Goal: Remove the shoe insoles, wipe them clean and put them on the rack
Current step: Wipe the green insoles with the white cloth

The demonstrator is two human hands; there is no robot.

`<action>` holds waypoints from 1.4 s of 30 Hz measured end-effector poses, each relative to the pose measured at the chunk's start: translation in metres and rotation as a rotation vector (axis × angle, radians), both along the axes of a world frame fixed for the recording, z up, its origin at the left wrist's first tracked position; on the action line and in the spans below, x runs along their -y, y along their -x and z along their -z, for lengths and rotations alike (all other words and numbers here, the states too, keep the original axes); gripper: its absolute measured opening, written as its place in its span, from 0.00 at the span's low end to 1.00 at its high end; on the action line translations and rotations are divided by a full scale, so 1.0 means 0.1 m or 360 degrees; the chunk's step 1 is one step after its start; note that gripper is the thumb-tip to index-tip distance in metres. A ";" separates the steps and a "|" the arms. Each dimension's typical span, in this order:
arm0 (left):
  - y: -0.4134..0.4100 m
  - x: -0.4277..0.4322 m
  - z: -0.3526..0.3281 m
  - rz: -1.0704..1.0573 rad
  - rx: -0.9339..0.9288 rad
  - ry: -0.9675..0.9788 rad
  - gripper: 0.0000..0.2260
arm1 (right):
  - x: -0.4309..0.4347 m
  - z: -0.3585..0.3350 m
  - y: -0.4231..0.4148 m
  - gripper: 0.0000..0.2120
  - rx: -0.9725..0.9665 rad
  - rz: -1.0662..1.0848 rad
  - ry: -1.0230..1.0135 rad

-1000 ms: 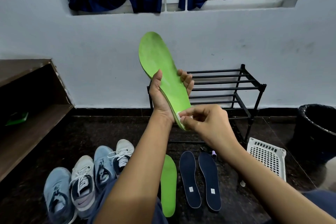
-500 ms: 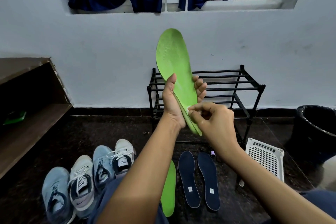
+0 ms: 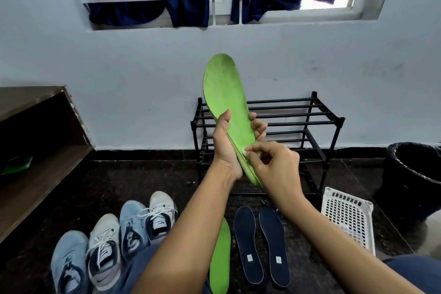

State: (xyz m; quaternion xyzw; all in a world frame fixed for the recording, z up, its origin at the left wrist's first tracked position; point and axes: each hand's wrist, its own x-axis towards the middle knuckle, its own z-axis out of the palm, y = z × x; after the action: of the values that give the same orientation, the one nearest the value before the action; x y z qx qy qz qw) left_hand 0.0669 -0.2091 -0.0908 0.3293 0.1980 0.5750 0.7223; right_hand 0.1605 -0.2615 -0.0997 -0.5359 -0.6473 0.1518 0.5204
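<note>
Green insole (image 3: 224,93) upright, my left hand (image 3: 225,150) curled round it; right hand (image 3: 276,169) pinches white wipe (image 3: 244,150) near heel. Wiping step; next, I judge, stroke toeward.

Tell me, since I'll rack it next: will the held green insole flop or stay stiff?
Probably fairly stiff: the insole stands upright above the left hand without drooping. Likely light: that one hand's grip carries it. Thin, so it may flex under a push.

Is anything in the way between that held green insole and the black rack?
Nothing visible does. The left hand holds the green insole before the black rack, whose visible bars are bare; the right hand pinches a white scrap against the insole.
</note>
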 end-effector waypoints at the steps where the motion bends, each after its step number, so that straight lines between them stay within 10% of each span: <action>1: 0.03 -0.01 -0.01 0.0014 0.0004 -0.0005 0.22 | 0.03 0.00 0.02 0.05 0.0002 -0.0022 0.0008; 7: 0.21 -0.09 -0.05 -0.0080 0.0176 -0.0063 0.22 | 0.22 -0.06 0.07 0.06 -0.0086 -0.0382 0.0208; 42: -0.03 -0.03 -0.08 -0.0028 0.0170 0.0017 0.22 | -0.04 -0.11 0.03 0.05 0.0005 -0.0030 -0.0029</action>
State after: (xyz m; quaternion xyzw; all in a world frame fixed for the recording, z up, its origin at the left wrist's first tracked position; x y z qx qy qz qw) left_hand 0.0697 -0.2061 -0.0832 0.2925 0.1652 0.5969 0.7286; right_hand 0.1577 -0.2577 -0.0892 -0.5253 -0.6544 0.1500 0.5229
